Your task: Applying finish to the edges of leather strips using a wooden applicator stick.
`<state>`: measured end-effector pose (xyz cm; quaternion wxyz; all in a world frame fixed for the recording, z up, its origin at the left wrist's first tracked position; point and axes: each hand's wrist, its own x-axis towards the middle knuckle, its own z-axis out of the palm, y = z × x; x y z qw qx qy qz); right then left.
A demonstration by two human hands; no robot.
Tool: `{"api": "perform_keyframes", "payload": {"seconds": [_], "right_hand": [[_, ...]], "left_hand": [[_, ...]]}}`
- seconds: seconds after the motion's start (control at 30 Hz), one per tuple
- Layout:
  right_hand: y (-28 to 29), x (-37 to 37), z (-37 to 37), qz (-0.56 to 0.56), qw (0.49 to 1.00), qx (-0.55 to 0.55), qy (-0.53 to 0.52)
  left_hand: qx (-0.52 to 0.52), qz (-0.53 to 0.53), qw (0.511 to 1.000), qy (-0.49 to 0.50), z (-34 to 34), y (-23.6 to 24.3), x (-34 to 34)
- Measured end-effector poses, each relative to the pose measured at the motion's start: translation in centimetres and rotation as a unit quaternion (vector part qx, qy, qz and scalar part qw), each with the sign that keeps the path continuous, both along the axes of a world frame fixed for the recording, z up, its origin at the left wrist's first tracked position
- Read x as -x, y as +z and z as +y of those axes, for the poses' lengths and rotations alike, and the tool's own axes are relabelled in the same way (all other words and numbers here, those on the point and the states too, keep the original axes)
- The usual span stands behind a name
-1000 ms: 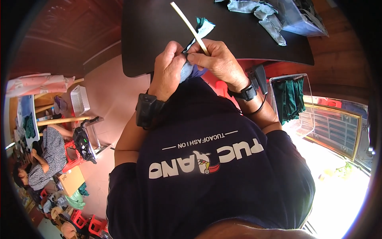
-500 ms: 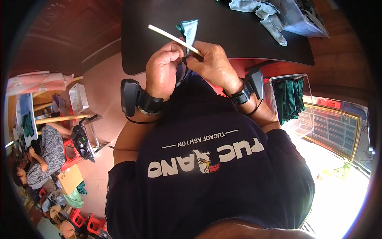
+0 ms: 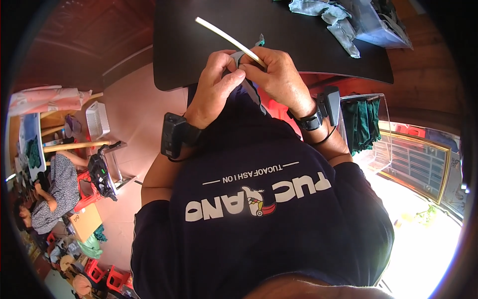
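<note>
Near the front edge of the dark table [image 3: 189,70], my two hands meet in front of my body. My left hand [image 3: 217,89] is closed, thumb and fingers pinching a narrow grey fabric piece [image 3: 235,58]. My right hand [image 3: 274,79] is closed on a pale slender stick [image 3: 214,28] and also grips the fabric beside the left fingertips. The stick points up and left above my hands. A small green end [image 3: 261,41] of the fabric shows above my right fingers; much of the piece is hidden by my hands.
Grey fabric pieces [image 3: 338,37] lie beside a translucent bin [image 3: 378,30] at the table's back right. Right of me, a clear bin [image 3: 382,149] holds dark green fabric [image 3: 361,122]. Another person [image 3: 55,194] sits at the left among red stools [image 3: 117,279], a cardboard box [image 3: 87,219] and a white basket [image 3: 97,119].
The fabric's upper end has dropped mostly behind my fingers. The stick has shifted up and right since half a second ago, and my left thumb now lies across toward the right fingertips.
</note>
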<state>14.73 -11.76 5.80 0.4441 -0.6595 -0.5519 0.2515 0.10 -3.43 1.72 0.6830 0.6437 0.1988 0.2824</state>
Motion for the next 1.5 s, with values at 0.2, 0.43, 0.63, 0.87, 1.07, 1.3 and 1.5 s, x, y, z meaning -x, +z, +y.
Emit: {"api": "perform_keyframes", "payload": {"seconds": [0.2,0.43,0.63,0.87,1.07,1.3,1.5], "right_hand": [[1.2,0.9,-0.8,-0.199,0.969,-0.139,0.034],[2.0,0.5,-0.7,-0.167,0.979,-0.104,0.058],[0.5,-1.0,-0.7,0.197,0.976,0.06,0.077],[0.5,-0.9,-0.5,0.249,0.959,0.108,0.078],[1.4,0.4,-0.7,0.166,0.979,0.091,0.072],[1.2,1.0,-0.5,0.111,0.989,0.089,0.05],[1.4,0.7,-0.6,0.087,0.988,0.111,0.058]], "left_hand": [[0.058,-0.092,0.993,-0.047,-1.1,0.4,-0.4],[0.198,-0.099,0.972,-0.08,-0.7,0.2,0.0],[0.191,-0.056,0.974,-0.111,-0.6,0.3,0.4],[0.134,-0.053,0.982,-0.122,0.1,-1.2,0.7],[0.131,-0.045,0.99,-0.007,-0.7,-1.1,0.5],[0.209,-0.14,0.968,-0.011,-1.8,-0.3,0.2],[0.218,-0.101,0.97,-0.038,-1.3,-0.3,1.0]]}}
